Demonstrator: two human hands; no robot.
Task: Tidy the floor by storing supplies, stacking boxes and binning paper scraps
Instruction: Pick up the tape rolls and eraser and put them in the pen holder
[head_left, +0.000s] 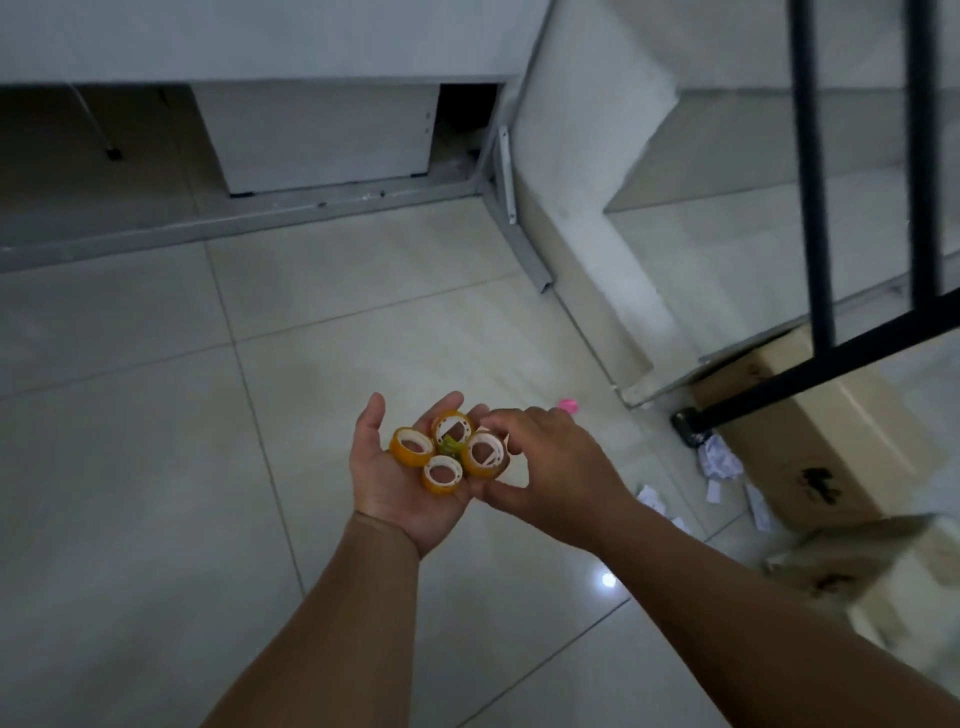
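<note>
The left hand (400, 493) lies palm up above the tiled floor (156, 467), its fingers spread wide, carrying four orange tape rolls (434, 487). The right hand (550, 462) curls its fingers (498, 423) around the right-most roll. Farther right, paper scraps (719, 460) lie beside a cardboard box (831, 447) under a black stand (810, 374). A white cabinet (322, 135) stands beyond.

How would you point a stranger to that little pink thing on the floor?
Start at the cardboard box by the black rack on the right, then look left across the pale tiles. The pink thing lies just beyond the right hand, apart from the white paper scraps; it is the only pink item there.
</note>
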